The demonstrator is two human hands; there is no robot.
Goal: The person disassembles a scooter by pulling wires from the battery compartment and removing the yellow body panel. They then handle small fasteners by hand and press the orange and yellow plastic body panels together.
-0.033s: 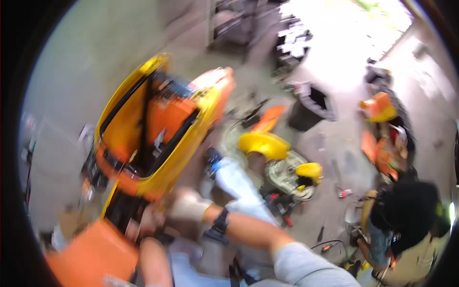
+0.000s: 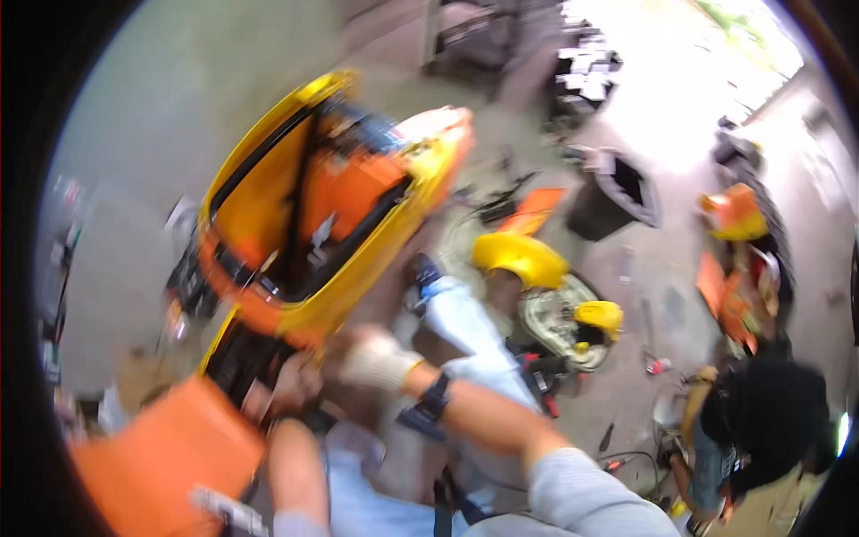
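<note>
While left hand (image 2: 291,385) and right hand (image 2: 369,360) crowd near end of yellow-orange shell (image 2: 360,274), shell sits just beyond blurred fingers; cannot tell whether spread or pinching.

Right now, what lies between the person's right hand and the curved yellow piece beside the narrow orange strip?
In the head view, the person's blue trouser leg lies between the right hand and the curved yellow piece.

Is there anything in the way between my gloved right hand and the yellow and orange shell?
Nothing visible stands between them: your right hand is close by the near end of the yellow and orange shell, with your left hand off to its left. Blur hides whether it actually touches.
</note>
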